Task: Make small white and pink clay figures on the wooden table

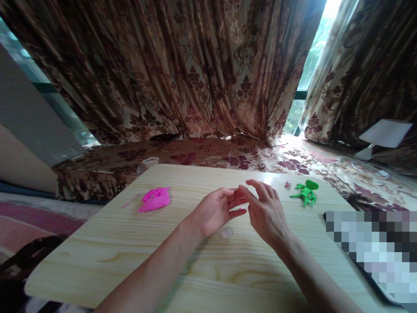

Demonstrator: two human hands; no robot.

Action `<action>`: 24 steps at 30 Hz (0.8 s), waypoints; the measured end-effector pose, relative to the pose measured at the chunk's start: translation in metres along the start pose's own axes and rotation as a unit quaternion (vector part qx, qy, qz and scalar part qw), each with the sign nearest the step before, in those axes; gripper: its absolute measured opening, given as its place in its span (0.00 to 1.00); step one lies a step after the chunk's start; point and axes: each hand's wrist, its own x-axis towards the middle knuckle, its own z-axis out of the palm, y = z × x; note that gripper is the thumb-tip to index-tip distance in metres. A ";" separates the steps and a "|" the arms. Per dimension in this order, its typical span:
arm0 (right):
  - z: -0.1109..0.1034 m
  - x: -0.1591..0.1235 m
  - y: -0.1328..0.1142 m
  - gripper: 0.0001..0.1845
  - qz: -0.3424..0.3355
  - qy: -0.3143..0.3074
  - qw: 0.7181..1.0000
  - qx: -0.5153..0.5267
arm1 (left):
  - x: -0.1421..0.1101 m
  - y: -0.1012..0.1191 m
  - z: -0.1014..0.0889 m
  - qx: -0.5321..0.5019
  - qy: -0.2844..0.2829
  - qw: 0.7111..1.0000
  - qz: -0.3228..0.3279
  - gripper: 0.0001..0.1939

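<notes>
My left hand [215, 211] is held palm up above the middle of the table, its fingers apart and slightly bent. My right hand [269, 215] comes in from the right, palm down, with its fingers spread and bent. The fingertips of both hands meet or nearly meet; anything between them is too small to make out. A tiny pink bit [240, 208] shows by the lower fingers of my left hand; whether it touches them is unclear. Just below that hand, a small whitish round piece [227, 233] lies on the table.
On the wooden table [130, 256], a bright pink crumpled lump [155, 200] lies left. A green many-limbed figure [306, 193] and a small pinkish piece [288, 184] lie right. A dark-edged, pixelated flat object [371, 256] covers the right edge. A white lamp [386, 132] stands beyond.
</notes>
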 end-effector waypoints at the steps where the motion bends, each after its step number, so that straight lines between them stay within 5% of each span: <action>1: 0.001 0.000 -0.001 0.26 -0.007 -0.004 1.000 -0.004 | 0.000 0.002 0.001 -0.018 -0.008 1.000 -0.007 0.14; 9: 0.005 0.000 -0.002 0.31 0.006 -0.016 1.000 -0.017 | -0.003 0.006 0.003 -0.084 -0.067 0.993 -0.046 0.26; 24: 0.008 -0.002 -0.002 0.30 -0.021 0.000 1.000 -0.020 | -0.004 0.010 0.006 -0.124 -0.045 0.991 -0.019 0.28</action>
